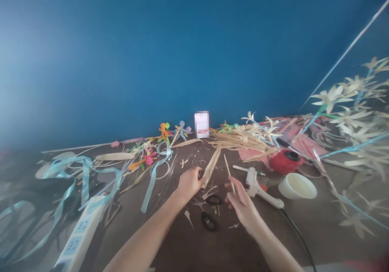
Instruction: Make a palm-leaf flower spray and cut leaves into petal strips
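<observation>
My left hand (pixel 192 181) is closed around the lower end of a pale dried husk strip (pixel 212 166), which stands up from the fingers, tilted to the right. Between the thumb and fingers of my right hand (pixel 239 199) is a thin pale stick (pixel 226 164), pointing up and slightly left. Scissors (pixel 209 221) with black handles lie on the dark table (pixel 219 249) below and between both hands, blades toward the left. Small husk scraps are scattered around them. A white glue gun (pixel 258 189) lies just right of my right hand.
Dried husk strips (pixel 240 142) are piled at the back. A white bowl (pixel 297 186) and a red round object (pixel 284 161) stand right, near pale flowers (pixel 352 98) on blue-wrapped stems. Leftward lie blue ribbon (pixel 86 179), a power strip (pixel 80 231) and small colourful figures (pixel 164 132).
</observation>
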The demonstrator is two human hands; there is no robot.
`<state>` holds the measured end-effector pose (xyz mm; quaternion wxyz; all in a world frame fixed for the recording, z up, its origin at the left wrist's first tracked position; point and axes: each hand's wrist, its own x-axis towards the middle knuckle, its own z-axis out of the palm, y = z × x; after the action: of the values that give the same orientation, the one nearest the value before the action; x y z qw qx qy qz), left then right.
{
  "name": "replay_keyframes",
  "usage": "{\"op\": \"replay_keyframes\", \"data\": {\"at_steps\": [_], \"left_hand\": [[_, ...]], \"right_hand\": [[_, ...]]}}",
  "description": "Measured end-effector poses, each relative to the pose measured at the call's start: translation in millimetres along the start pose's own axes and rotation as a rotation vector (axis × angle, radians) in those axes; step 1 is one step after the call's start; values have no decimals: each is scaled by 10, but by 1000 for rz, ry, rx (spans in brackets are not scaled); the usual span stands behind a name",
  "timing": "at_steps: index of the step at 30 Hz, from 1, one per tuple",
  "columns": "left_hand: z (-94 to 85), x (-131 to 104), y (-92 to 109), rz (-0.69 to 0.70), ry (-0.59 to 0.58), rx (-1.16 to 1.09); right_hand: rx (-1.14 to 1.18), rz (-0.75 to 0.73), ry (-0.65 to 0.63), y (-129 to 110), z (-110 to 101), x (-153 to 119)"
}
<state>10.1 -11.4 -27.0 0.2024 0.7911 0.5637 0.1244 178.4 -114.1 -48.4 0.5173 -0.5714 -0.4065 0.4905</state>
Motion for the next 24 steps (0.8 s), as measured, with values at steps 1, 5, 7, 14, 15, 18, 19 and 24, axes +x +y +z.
{"op": "replay_keyframes", "data": {"at_steps": [1, 5, 7, 14, 15, 18, 19, 24], "left_hand": [[-6, 19, 20, -17, -14, -28], [-58, 39, 32, -138, 19, -365], [-89, -11, 38, -209, 7, -653], [-91, -402, 288, -354, -229, -1535], [-84, -443, 319, -365, -248, -1567], [-90, -509, 340, -384, -223, -1521], [-106, -518, 326, -396, -182, -1483], [-236, -552, 247, -358, -52, -1285]], "right_hand": [[-87, -31, -28, -14, -17, 14], [-440, -216, -55, -147, -95, 42], [-518, -286, -12, -245, -94, 37], [21, -58, -148, -469, 212, 75], [101, -10, -186, -475, 256, 95], [216, 57, -224, -479, 328, 156], [224, 65, -216, -482, 333, 172], [219, 108, -284, -532, 321, 201]]}}
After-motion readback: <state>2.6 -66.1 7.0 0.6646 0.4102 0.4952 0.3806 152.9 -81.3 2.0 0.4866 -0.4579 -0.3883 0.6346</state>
